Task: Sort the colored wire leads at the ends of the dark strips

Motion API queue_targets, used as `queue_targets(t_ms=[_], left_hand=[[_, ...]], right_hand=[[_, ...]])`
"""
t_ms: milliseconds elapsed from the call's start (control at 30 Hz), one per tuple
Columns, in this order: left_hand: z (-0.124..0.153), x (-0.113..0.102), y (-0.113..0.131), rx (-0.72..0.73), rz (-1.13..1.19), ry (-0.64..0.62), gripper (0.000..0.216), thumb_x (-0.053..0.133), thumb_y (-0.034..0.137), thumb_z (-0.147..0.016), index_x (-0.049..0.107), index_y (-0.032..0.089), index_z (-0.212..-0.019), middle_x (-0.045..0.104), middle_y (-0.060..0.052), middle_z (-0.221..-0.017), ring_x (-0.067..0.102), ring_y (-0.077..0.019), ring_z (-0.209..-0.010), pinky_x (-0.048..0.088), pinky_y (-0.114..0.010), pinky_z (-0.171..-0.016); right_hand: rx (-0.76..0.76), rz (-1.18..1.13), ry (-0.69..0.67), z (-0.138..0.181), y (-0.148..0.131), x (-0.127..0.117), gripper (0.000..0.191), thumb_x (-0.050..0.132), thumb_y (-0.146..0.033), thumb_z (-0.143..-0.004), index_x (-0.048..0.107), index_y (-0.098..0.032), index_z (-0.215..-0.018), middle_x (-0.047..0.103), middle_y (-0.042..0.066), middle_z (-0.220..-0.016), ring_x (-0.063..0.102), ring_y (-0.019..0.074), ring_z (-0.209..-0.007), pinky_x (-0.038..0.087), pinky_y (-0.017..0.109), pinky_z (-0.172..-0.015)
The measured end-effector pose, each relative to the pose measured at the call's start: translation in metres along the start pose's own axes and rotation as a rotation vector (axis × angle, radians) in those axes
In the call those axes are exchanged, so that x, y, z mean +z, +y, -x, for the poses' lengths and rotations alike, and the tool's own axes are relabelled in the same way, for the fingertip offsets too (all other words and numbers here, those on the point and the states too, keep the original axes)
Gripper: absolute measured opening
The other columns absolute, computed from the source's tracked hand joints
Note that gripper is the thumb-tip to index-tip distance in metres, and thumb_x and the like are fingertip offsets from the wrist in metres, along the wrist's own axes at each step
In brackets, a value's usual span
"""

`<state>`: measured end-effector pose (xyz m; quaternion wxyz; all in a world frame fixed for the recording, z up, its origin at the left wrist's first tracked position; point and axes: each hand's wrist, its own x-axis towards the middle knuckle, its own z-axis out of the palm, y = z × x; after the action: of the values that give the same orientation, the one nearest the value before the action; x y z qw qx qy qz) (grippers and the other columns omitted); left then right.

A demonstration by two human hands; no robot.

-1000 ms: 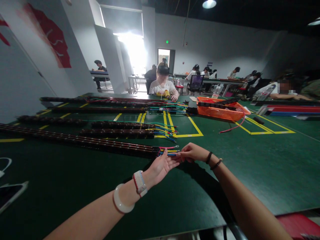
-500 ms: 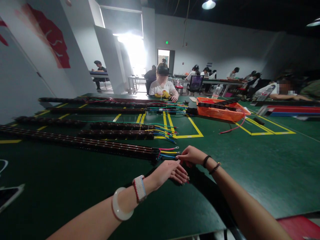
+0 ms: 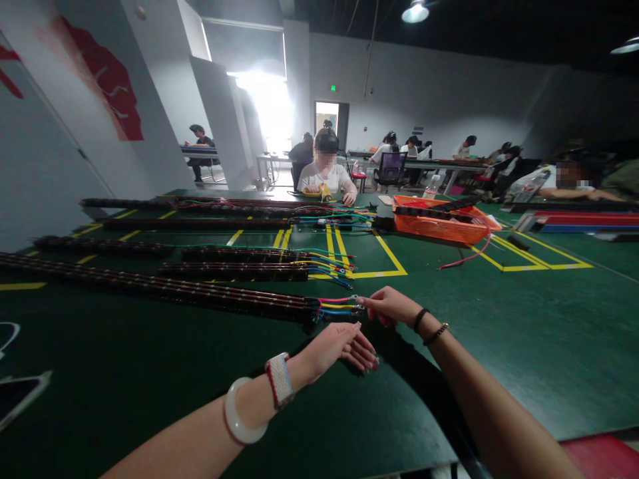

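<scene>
A long dark strip [image 3: 200,296] lies across the green table [image 3: 524,332], with red, yellow and blue wires [image 3: 337,306] sticking out of its right end. My right hand [image 3: 392,306] pinches the tip of the red wire at that end. My left hand [image 3: 342,347] hovers just below the wires, fingers stretched out and holding nothing. A white bangle and a banded watch sit on my left wrist, dark bracelets on my right.
Several more dark strips with coloured wires [image 3: 239,256] lie further back. An orange tray [image 3: 439,223] stands at the back right, with a loose red wire [image 3: 464,256] beside it. A person [image 3: 327,173] sits across the table; others work at tables behind.
My left hand has let go of the wire ends and drawn back towards me. My right hand stays at the wires, now pinching the red one's tip.
</scene>
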<state>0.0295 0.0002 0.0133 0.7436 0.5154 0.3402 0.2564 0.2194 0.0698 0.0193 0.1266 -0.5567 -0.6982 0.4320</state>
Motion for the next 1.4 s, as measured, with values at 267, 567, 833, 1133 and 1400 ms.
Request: queue_targets(t_ms=[267, 567, 833, 1133, 1400], left_hand=[[-0.006, -0.005, -0.012, 0.027, -0.01, -0.057, 0.052, 0.041, 0.054, -0.084, 0.064, 0.008, -0.079, 0.07, -0.016, -0.078, 0.066, -0.0193, -0.066, 0.05, -0.033, -0.066], [-0.003, -0.003, -0.008, 0.022, -0.061, -0.1, 0.051, 0.041, 0.054, -0.083, 0.065, 0.008, -0.078, 0.07, -0.015, -0.077, 0.066, -0.0191, -0.066, 0.05, -0.032, -0.065], [-0.002, 0.0, -0.004, 0.003, -0.039, -0.076, 0.05, 0.044, 0.054, -0.081, 0.064, 0.009, -0.077, 0.069, -0.015, -0.075, 0.065, -0.0192, -0.067, 0.049, -0.033, -0.067], [-0.004, -0.003, -0.008, 0.014, 0.016, -0.109, 0.051, 0.044, 0.055, -0.082, 0.064, 0.009, -0.077, 0.07, -0.015, -0.076, 0.065, -0.0191, -0.066, 0.049, -0.035, -0.069], [-0.008, -0.004, -0.01, 0.025, 0.034, -0.114, 0.05, 0.046, 0.055, -0.081, 0.064, 0.009, -0.076, 0.069, -0.015, -0.076, 0.065, -0.0191, -0.066, 0.048, -0.037, -0.071]], right_hand=[[-0.542, 0.383, 0.54, -0.006, -0.01, 0.027, 0.042, 0.055, -0.054, -0.079, 0.063, -0.02, -0.103, 0.063, 0.008, -0.095, 0.056, 0.0198, -0.088, 0.041, 0.033, -0.079], [-0.599, 0.66, 0.364, -0.016, -0.013, 0.044, 0.042, 0.051, -0.052, -0.083, 0.059, -0.024, -0.114, 0.063, 0.008, -0.101, 0.056, 0.0197, -0.091, 0.036, 0.035, -0.085], [-0.51, 0.634, 0.425, -0.027, -0.015, 0.042, 0.026, 0.055, -0.044, -0.084, 0.064, -0.021, -0.091, 0.063, 0.004, -0.091, 0.059, 0.0169, -0.082, 0.039, 0.03, -0.074], [-0.449, 0.53, 0.411, -0.076, -0.02, 0.004, 0.025, 0.058, -0.038, -0.082, 0.067, -0.02, -0.097, 0.063, 0.006, -0.099, 0.06, 0.0185, -0.09, 0.044, 0.029, -0.079], [-0.46, 0.516, 0.289, -0.111, -0.018, -0.016, 0.024, 0.059, -0.032, -0.081, 0.069, -0.018, -0.097, 0.066, 0.006, -0.092, 0.058, 0.0182, -0.089, 0.043, 0.028, -0.081]])
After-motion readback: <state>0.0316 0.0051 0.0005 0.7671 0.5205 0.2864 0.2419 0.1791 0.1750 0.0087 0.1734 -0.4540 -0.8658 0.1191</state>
